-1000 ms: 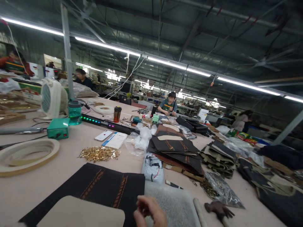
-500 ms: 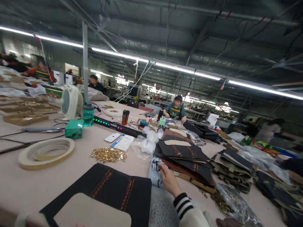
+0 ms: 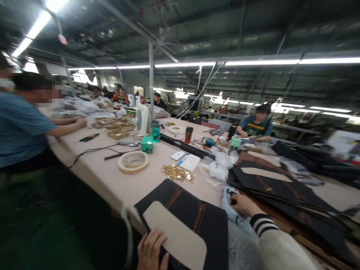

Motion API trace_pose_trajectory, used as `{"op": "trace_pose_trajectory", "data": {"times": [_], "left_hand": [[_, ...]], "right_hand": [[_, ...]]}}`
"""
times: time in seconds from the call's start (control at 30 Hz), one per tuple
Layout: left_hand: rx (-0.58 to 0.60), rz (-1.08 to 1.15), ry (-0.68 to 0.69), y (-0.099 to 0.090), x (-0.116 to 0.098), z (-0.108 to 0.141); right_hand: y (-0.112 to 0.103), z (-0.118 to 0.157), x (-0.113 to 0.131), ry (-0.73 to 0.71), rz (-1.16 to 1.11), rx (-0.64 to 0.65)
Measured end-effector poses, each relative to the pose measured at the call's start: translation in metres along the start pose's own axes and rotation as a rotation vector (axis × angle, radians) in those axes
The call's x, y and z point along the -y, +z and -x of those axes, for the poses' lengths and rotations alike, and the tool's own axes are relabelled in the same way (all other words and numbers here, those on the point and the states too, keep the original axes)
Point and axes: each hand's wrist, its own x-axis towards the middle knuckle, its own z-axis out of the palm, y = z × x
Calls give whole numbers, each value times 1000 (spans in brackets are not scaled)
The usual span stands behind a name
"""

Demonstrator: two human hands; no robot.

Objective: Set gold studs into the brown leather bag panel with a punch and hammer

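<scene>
My left hand (image 3: 152,247) lies with its fingers stretched out over the near edge of a beige rounded panel (image 3: 177,236). The panel rests on a black leather-like piece (image 3: 215,221) with two brown-orange laced strips. To the right, my right hand (image 3: 244,204) reaches into a pale plastic bag (image 3: 227,204) with its fingers curled together. The fingertips are partly hidden by the bag, and what they pinch, if anything, cannot be made out. A stack of similar dark laced pieces (image 3: 264,182) lies just beyond that hand.
Gold metal bits (image 3: 177,172) are heaped beyond the black piece. Nearby are a tape roll (image 3: 133,163), a phone (image 3: 177,155), a booklet (image 3: 189,162), a green box (image 3: 147,144) and a fan (image 3: 143,120). One person (image 3: 22,120) works at left, another (image 3: 257,125) across the table.
The view has swung left, bringing a person at the left into sight. My left hand has come into clear view on the beige panel. My right hand has pushed deeper into the bag.
</scene>
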Motion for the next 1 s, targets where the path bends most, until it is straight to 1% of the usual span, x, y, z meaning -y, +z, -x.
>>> {"op": "trace_pose_trajectory", "data": {"times": [0.1, 0.17, 0.3, 0.5, 0.67, 0.83, 0.93, 1.0], "left_hand": [[153, -12, -76, -16, -10, -3], [211, 16, -116, -21, -15, -4], [246, 80, -145, -23, -19, -3], [281, 111, -167, -28, -18, -9], [346, 108, -176, -37, -18, -23], [370, 128, -233, -43, -20, -32], [376, 162, -271, -45, -22, -33], [383, 192, -293, -48, -24, -33]], "right_hand": [[13, -17, -12, -22, 1, 24], [22, -26, -20, -13, 5, 7], [33, -26, -36, 37, -3, -62], [36, -15, -51, 108, -42, -184], [36, -7, -48, 152, 5, -256], [36, 2, -40, 147, 50, -290], [29, 11, -37, 174, 48, -348], [18, 19, -31, 188, 17, -400]]}}
